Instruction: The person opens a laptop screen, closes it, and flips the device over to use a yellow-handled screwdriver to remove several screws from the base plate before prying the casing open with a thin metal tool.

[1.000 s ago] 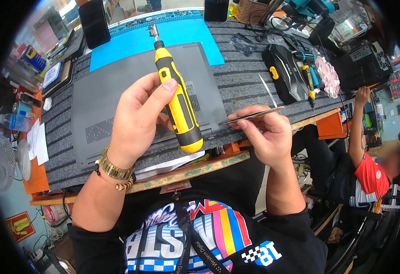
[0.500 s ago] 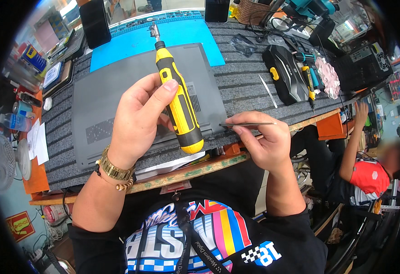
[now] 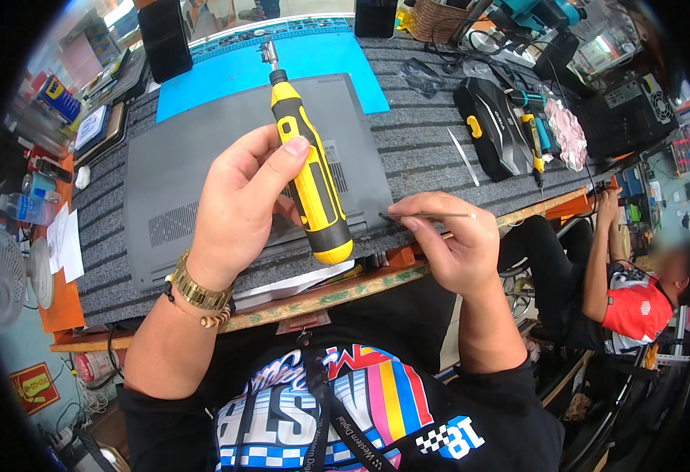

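Observation:
A grey laptop [image 3: 195, 138] lies with its vented underside up on the bench. My left hand [image 3: 239, 193] is closed around a yellow-and-black electric screwdriver [image 3: 310, 185]. It slants over the laptop with its metal bit end [image 3: 269, 53] pointing away from me. At the laptop's near right corner, my right hand [image 3: 463, 240] pinches a slim metal tool that looks like tweezers [image 3: 449, 215]. The tool lies nearly level, its dark tip touching or just above that corner; I cannot tell which.
A blue mat [image 3: 353, 67] lies beyond the laptop on the ribbed grey bench cover [image 3: 416, 145]. To the right are a white stick-like tool [image 3: 463, 157], a black tool case [image 3: 493, 130] and a second yellow-and-black screwdriver [image 3: 532, 141]. A person in red [image 3: 636, 303] sits at the right.
My hands and both tools stay almost in place. At the right, the seated person's raised arm has come down a little and both their hands now show together.

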Demonstrator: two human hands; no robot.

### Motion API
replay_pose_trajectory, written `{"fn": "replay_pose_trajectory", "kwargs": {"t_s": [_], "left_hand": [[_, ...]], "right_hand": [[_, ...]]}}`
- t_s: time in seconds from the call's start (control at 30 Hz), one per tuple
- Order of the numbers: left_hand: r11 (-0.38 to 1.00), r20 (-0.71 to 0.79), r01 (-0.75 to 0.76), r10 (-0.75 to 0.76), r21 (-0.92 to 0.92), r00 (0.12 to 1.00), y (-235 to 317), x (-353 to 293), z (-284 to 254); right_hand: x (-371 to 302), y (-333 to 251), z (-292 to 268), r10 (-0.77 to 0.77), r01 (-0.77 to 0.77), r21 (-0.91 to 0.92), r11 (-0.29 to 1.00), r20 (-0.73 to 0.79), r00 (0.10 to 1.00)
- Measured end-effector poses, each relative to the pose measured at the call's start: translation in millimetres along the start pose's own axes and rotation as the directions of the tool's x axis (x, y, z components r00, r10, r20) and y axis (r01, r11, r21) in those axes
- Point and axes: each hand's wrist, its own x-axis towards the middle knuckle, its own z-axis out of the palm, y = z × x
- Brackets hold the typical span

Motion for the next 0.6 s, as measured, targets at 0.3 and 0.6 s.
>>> {"fn": "replay_pose_trajectory", "kwargs": {"t_s": [0.3, 0.6], "left_hand": [[1.0, -0.011, -0.004, 0.004, 0.011, 1.0, 1.1, -0.6, 0.7], [1.0, -0.006, 0.0, 0.001, 0.016, 1.0, 2.5, -0.8, 2.5]], "right_hand": [[9.1, -7.3, 1.0, -0.051, 0.053, -0.07, 0.996, 0.039, 0.998], [-1.7, -0.7, 2.9, -0.154, 0.153, -0.099, 0.983, -0.003, 0.988]]}}
